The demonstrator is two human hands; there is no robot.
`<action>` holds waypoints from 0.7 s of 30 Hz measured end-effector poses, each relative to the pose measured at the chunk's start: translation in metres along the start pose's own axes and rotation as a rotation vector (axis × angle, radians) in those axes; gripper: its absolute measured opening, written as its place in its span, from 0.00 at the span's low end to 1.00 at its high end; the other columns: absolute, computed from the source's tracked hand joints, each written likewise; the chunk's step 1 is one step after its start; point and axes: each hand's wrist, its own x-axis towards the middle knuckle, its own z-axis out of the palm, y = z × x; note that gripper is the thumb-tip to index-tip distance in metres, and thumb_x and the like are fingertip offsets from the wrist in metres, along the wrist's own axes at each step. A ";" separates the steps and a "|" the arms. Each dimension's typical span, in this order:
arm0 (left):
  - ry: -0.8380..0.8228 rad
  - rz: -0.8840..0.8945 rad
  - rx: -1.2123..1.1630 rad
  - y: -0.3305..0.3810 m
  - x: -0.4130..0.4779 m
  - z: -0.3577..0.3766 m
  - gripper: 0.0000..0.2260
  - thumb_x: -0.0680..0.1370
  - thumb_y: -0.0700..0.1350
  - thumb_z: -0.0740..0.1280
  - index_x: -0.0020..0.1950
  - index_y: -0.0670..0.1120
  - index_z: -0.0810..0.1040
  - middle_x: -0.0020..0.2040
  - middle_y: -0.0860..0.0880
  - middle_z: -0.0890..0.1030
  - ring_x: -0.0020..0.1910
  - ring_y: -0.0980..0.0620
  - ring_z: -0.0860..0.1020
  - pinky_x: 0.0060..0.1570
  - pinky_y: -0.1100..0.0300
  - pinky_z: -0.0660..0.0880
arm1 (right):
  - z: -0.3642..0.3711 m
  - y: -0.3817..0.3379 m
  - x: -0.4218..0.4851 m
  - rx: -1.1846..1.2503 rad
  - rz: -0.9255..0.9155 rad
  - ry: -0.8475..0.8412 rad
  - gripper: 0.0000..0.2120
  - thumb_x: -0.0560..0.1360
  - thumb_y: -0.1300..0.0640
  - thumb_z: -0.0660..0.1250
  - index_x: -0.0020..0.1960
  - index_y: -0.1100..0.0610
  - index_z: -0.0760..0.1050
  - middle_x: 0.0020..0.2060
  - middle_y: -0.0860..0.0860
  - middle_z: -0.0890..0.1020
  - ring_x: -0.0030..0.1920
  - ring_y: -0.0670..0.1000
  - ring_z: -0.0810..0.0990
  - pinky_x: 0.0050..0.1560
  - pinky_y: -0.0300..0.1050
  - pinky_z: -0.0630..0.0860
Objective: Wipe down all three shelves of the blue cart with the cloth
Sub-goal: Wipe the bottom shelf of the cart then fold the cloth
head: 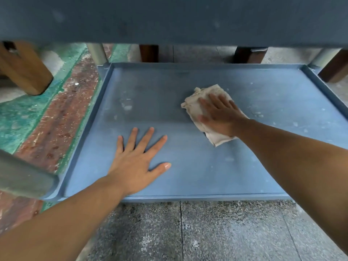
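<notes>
The blue cart's lowest shelf (263,95) fills the middle of the view, a flat tray with a raised rim and pale smudges. A crumpled beige cloth (195,102) lies on it right of centre. My right hand (220,113) presses flat on the cloth, fingers straight and pointing toward the back left. Spread flat on the bare shelf near its front left lies my left hand (137,162), fingers apart, holding nothing. The underside of the shelf above (169,19) spans the top of the view.
Grey cart posts stand at the back left (97,53), back right (323,57) and front left (24,179) corners. Wooden furniture legs (28,70) stand on the floor at the left and behind. Grey speckled floor (207,232) lies in front of the shelf.
</notes>
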 end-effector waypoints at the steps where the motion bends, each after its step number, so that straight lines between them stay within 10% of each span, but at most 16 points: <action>1: -0.006 -0.004 -0.001 0.000 0.000 -0.001 0.33 0.71 0.77 0.37 0.74 0.70 0.33 0.80 0.58 0.35 0.78 0.43 0.32 0.74 0.35 0.37 | 0.000 0.011 -0.003 0.014 0.059 0.011 0.42 0.66 0.20 0.39 0.77 0.33 0.42 0.82 0.48 0.45 0.81 0.57 0.42 0.77 0.62 0.44; 10: -0.032 -0.032 0.003 0.005 0.002 -0.005 0.36 0.67 0.80 0.35 0.72 0.72 0.30 0.79 0.58 0.32 0.78 0.43 0.31 0.71 0.29 0.38 | -0.012 0.076 -0.042 0.035 0.444 -0.005 0.38 0.67 0.20 0.40 0.74 0.29 0.42 0.81 0.52 0.45 0.80 0.59 0.42 0.75 0.67 0.44; 21: -0.017 -0.055 0.016 0.007 0.007 0.000 0.34 0.69 0.79 0.34 0.73 0.72 0.31 0.80 0.57 0.34 0.78 0.42 0.32 0.71 0.28 0.39 | -0.010 -0.001 -0.068 0.020 0.113 -0.105 0.24 0.81 0.35 0.42 0.73 0.25 0.35 0.82 0.46 0.41 0.81 0.58 0.38 0.75 0.67 0.40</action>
